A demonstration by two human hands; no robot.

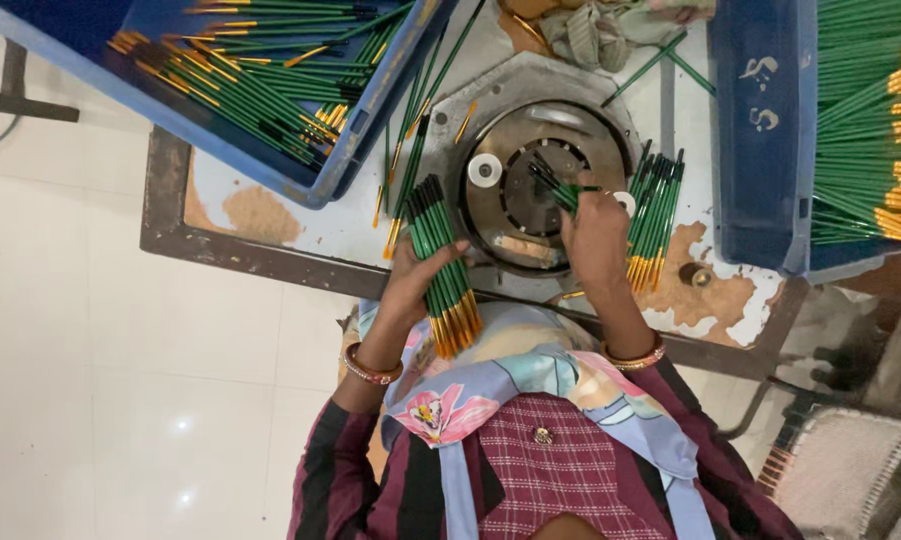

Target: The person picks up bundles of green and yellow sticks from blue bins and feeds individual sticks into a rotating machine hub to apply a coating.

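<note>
My left hand (415, 280) grips a thick bundle of green pencils (442, 262) with black tips and orange ends, held over the table's near edge. My right hand (595, 235) holds a few green pencils (555, 187), their tips resting on a round metal machine disc (530, 215) set in the table. A white round knob (484, 170) sits on the disc's left side.
A loose pile of green pencils (655, 215) lies right of the disc. Blue crates of pencils stand at upper left (350, 150) and at right (760, 140). The worn metal table (260, 215) has a dark rim. A woven chair (840, 465) stands lower right.
</note>
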